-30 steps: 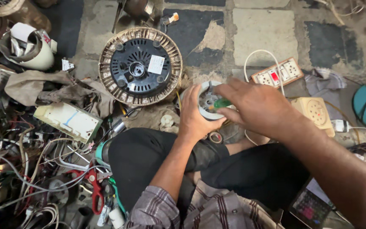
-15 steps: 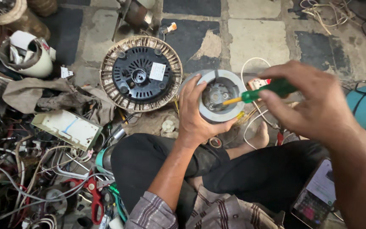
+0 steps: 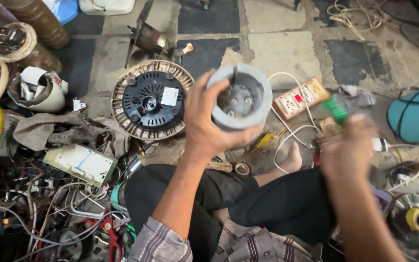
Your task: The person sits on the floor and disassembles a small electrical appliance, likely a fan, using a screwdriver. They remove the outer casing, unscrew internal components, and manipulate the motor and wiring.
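Head view, left hand: we see our left hand (image 3: 209, 128) wrapped firmly around a grey cylindrical housing (image 3: 241, 99), raised above our lap with its open end facing us.
Head view, right hand: our right hand (image 3: 347, 153) is blurred; it seems closed on a green-handled screwdriver (image 3: 334, 109), well apart from the housing.
Head view, floor: a round black motor base (image 3: 151, 99) lies just left of the housing; a power strip (image 3: 299, 98) lies to its right; tangled wires (image 3: 49, 213) fill the lower left.
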